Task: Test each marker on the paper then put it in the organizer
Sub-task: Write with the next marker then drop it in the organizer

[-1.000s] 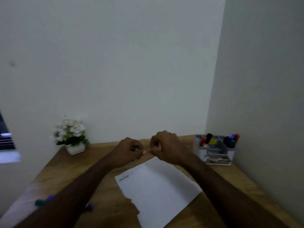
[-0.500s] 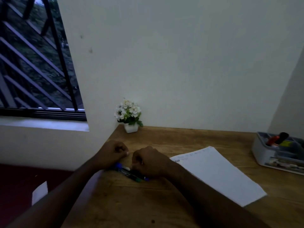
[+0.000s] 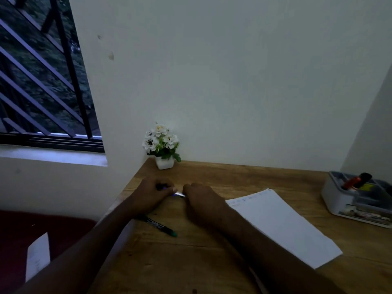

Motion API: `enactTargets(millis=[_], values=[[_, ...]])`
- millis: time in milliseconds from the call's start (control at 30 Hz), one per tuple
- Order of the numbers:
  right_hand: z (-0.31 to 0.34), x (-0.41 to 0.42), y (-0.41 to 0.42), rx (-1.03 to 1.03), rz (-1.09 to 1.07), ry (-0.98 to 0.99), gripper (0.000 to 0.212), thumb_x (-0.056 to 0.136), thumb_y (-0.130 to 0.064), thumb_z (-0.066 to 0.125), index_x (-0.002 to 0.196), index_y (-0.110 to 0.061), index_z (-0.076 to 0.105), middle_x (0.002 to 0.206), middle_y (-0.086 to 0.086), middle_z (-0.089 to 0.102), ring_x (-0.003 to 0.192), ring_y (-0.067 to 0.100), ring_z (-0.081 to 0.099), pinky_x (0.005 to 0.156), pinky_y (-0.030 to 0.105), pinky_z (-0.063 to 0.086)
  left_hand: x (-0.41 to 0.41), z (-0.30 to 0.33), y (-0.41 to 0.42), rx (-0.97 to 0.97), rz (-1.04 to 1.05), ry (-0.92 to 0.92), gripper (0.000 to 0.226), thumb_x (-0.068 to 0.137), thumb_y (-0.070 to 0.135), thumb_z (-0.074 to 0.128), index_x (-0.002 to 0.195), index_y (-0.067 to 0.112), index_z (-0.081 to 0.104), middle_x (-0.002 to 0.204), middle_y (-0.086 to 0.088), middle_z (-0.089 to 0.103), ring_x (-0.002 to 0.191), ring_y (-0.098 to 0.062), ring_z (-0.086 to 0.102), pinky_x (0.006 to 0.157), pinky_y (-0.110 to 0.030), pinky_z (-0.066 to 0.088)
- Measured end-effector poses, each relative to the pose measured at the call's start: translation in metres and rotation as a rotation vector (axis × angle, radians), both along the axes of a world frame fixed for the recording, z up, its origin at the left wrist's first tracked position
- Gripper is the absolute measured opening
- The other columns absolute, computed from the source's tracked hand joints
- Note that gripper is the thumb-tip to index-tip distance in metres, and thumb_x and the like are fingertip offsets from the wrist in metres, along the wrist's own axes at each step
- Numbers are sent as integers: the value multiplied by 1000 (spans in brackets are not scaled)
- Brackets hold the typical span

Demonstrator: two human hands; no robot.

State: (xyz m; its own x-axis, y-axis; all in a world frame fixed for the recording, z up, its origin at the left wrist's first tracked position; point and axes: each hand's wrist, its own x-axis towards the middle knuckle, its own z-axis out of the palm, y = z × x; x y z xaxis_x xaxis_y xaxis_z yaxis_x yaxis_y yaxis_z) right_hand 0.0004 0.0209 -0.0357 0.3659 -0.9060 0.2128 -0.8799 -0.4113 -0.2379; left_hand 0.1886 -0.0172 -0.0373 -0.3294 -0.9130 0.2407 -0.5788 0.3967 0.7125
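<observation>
My left hand (image 3: 153, 193) and my right hand (image 3: 201, 200) are close together above the wooden desk (image 3: 191, 262), each curled round one end of a blue marker (image 3: 178, 194). Only a short pale and blue stretch of it shows between them. A dark marker with a green end (image 3: 160, 226) lies on the desk under my left forearm. The white paper (image 3: 282, 225) lies to the right, with faint marks along its far edge. The grey organizer (image 3: 356, 200) stands at the far right, holding a red and black marker (image 3: 356, 180) and others.
A small white pot of white flowers (image 3: 162, 147) stands at the desk's back left corner against the wall. The desk's left edge runs just beside my left arm. A barred window (image 3: 42, 81) is at the left. A white sheet (image 3: 38, 255) lies on the dark red floor.
The view swung left from the paper to the desk's left side. Both hands went to the markers there and have now lifted the blue one, leaving the green-ended one on the desk.
</observation>
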Motion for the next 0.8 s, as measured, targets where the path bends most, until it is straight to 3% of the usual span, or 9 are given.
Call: enactTargets(millis=[100,200,267,400,467,533,600,700,800], values=[[2,-41,0,-128,16,-16,20,98,-22,49,117,-22,55,110,3,62,93,18,57,77,29,45,-28,12,1,-7,-109,134,9,88,25,68,85,30,75,72,2,72,65,-4,63,61,-13,45],[-4,-79,3,-233,46,-4,34,96,-29,39,122,-16,56,108,6,64,87,23,58,75,35,45,-67,17,0,-18,-175,221,12,87,21,68,80,14,76,60,1,68,54,-6,58,55,-15,43],[-5,-98,5,-216,12,-57,27,100,-34,45,118,-17,56,107,2,61,86,17,55,74,30,40,-95,18,1,11,-231,269,18,86,19,70,77,4,75,58,-2,67,50,-7,56,52,-16,42],[-4,-130,5,-159,-106,-149,14,102,-34,50,95,-24,55,84,-12,53,68,2,43,62,21,29,-136,19,-1,94,-288,376,10,83,7,72,86,-2,73,65,-6,72,53,-7,61,54,-15,45],[-7,-144,7,-204,-120,-195,16,103,-35,48,91,-26,53,78,-14,50,64,4,42,58,20,27,-146,17,-5,92,-298,391,5,82,7,72,87,6,74,68,-5,73,61,-13,65,61,-18,50],[-10,-152,7,-265,-136,-148,20,103,-38,47,96,-23,57,77,-16,50,64,6,41,54,16,24,-153,13,-8,55,-340,358,7,83,8,71,86,13,75,72,1,74,67,-13,66,64,-20,52],[-11,-155,6,-285,-150,-98,23,103,-44,45,106,-26,60,77,-15,54,63,9,45,53,23,26,-157,9,-11,29,-343,335,10,83,8,71,89,13,76,76,0,74,67,-13,66,63,-25,54],[-15,-155,6,-277,-147,-65,31,101,-52,42,124,-37,57,89,-8,72,74,17,63,61,29,33,-157,2,-16,23,-330,343,13,82,6,72,94,11,75,79,-10,73,70,-27,68,66,-46,55],[-15,-156,7,-278,-143,-74,30,98,-58,44,116,-38,57,87,-8,72,74,14,64,62,27,32,-154,-1,-20,17,-339,302,10,84,8,71,88,14,76,76,-4,73,69,-20,67,63,-36,53]])
